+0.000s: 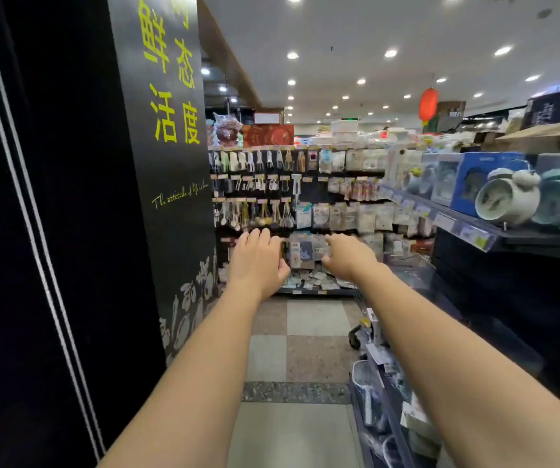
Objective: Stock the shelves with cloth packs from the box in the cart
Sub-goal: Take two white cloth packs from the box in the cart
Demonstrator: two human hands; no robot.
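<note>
A black pillar (170,163) with yellow characters stands at the left of a shop aisle, and both bare arms stretch forward past its right side. The left hand (258,261) is nearest the pillar, just right of its lower painted part, with fingers straight and together and the thumb spread out to the side; it holds nothing. The right hand (348,258) is further right of the pillar, back towards the camera, fingers reaching leftwards. Motion blur hides whether those fingers touch or pinch anything.

Between the two hands, right of the pillar, cloth packs (300,253) hang in a row on the end shelving (319,292). Beneath them, more flat packs (319,280) lie loose in a heap on the lowest shelf. Higher up on the same shelving, just right of the pillar, hang kitchen utensils (255,214) in several rows.

Far right of the pillar, a side shelf (467,231) carries a pale twin-bell alarm clock (508,201), a teal one beside it and a blue carton (474,184) behind. Below that shelf, at the lower right, part of a cart (356,336) shows with one black wheel and blurred goods inside; the box cannot be made out. A red lantern (427,103) hangs from the ceiling, well right of the pillar top. Grey and brown floor tiles (305,349) run from the pillar base to the cart.
</note>
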